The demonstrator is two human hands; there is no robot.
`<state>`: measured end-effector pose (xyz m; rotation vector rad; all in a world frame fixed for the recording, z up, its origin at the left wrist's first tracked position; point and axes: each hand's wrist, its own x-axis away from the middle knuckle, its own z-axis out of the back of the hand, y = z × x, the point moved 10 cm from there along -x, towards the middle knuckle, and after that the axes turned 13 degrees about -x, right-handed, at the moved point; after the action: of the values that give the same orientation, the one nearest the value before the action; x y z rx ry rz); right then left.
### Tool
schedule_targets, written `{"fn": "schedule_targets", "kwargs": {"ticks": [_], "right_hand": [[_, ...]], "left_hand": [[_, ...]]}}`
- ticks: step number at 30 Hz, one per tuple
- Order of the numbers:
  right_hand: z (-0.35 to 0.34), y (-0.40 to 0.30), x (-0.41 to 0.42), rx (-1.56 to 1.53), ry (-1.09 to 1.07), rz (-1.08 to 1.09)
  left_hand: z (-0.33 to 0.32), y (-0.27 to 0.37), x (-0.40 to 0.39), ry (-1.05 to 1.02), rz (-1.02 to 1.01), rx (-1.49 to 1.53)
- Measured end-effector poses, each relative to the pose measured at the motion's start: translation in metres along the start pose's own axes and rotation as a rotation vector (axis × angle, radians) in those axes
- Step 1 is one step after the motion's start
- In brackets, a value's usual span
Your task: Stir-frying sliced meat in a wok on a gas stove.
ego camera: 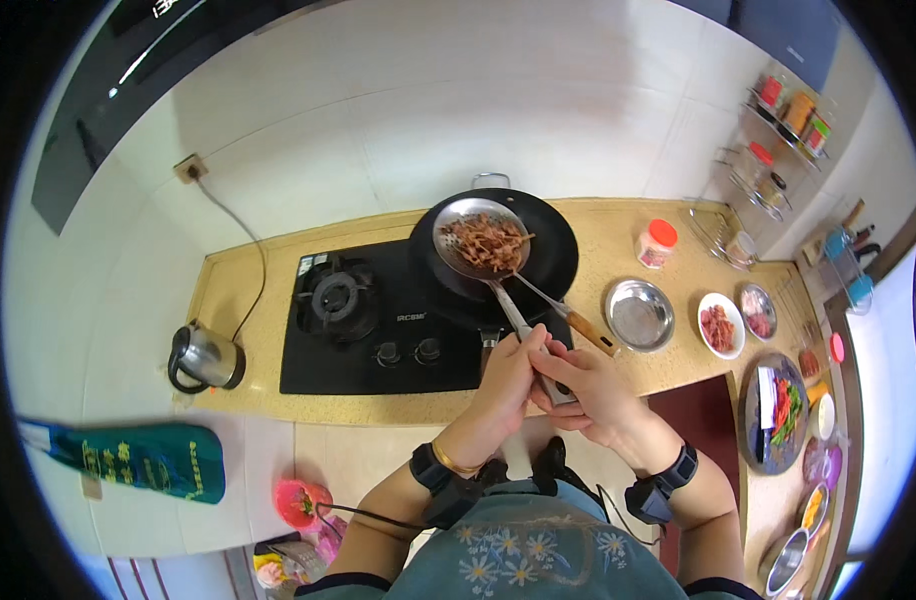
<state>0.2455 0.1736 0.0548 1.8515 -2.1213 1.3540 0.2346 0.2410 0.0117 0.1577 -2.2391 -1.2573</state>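
A perforated metal skimmer [444,234] holds browned shredded meat [486,241] above a black wok [555,247]. My left hand [509,379] and my right hand [589,382] meet around the skimmer's long metal handle, both shut on it near its lower end. A second utensil with a wooden handle [591,334] slants from the wok towards the counter, just above my right hand. Its head is hidden by the skimmer and meat. The wok sits on the right side of the black gas hob [368,375]; its own handle runs partly behind my left hand.
An unused burner [334,298] is at left, with an electric kettle [208,360] beyond it. On the right stand a steel bowl [639,315], a red-lidded jar [656,244], a bowl of raw meat [719,327] and a round board [754,450] bearing a cleaver and cut vegetables.
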Motion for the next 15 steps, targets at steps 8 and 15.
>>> {"fn": "schedule_targets", "kwargs": {"ticks": [8,15], "right_hand": [[0.009,-0.021,0.05,-0.028,0.114,0.161],[0.067,-0.036,0.123,-0.067,0.185,0.241]], "left_hand": [[-0.062,0.017,0.017,-0.196,-0.068,0.002],[-0.151,-0.021,0.028,-0.314,-0.076,-0.131]]}}
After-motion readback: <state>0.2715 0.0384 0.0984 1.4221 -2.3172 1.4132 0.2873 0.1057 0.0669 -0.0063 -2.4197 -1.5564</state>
